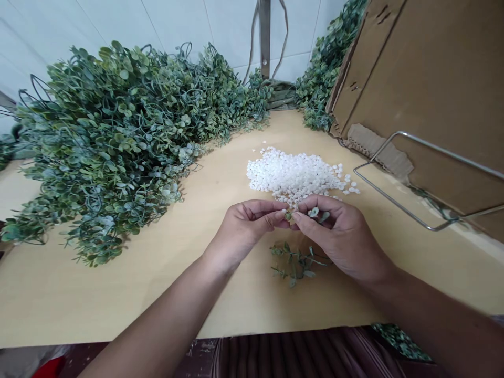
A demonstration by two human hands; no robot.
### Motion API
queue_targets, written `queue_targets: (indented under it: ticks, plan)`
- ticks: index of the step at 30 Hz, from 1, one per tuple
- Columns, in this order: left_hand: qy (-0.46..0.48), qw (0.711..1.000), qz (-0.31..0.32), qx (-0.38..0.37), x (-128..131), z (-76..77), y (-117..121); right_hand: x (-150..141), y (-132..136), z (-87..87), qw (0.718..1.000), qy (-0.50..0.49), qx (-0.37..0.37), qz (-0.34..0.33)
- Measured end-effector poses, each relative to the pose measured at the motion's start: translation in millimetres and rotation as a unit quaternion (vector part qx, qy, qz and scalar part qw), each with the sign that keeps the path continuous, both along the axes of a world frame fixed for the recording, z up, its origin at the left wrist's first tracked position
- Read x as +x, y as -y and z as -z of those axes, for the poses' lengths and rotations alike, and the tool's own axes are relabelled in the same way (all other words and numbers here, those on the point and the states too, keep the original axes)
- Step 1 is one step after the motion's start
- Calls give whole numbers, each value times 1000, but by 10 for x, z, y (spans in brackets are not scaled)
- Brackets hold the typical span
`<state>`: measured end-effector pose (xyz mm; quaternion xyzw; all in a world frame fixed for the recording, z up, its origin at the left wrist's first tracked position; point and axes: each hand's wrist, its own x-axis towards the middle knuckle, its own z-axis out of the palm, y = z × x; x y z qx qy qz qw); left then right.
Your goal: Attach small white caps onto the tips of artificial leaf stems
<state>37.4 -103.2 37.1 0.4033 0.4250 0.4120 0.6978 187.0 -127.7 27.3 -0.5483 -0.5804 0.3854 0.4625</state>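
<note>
Your forearms (165, 315) nearest | left hand (247, 223), right hand (342, 231) pinching eucalyptus-style sprig (300, 260) | long axis crosswise, lower leaves pointing left

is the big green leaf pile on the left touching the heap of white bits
Apart: the head view shows tabletop between the leaf pile and the white heap.

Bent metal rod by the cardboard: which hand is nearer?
Right. The right hand is left of the metal rod, apart from it; the left hand is farther left.
</note>
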Motion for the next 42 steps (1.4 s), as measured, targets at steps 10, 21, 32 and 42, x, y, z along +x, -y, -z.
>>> queue_targets:
  ticks: [10, 21, 32, 42]
  plan:
    - [-26, 999, 12, 27, 24, 3, -10, -7, 0, -8, 1000, -1, -10, -5]
    - [-15, 1000, 9, -10, -32, -27, -16, 18, -18, 14, 996, -58, -69, 3]
    - [-12, 1000, 18, -14, -2, -21, -15, 4, -3, -21, 1000, -18, -23, -1]
    - [-28, 1000, -7, 12, 22, 26, 4, -29, 13, -43, 997, 56, 42, 19]
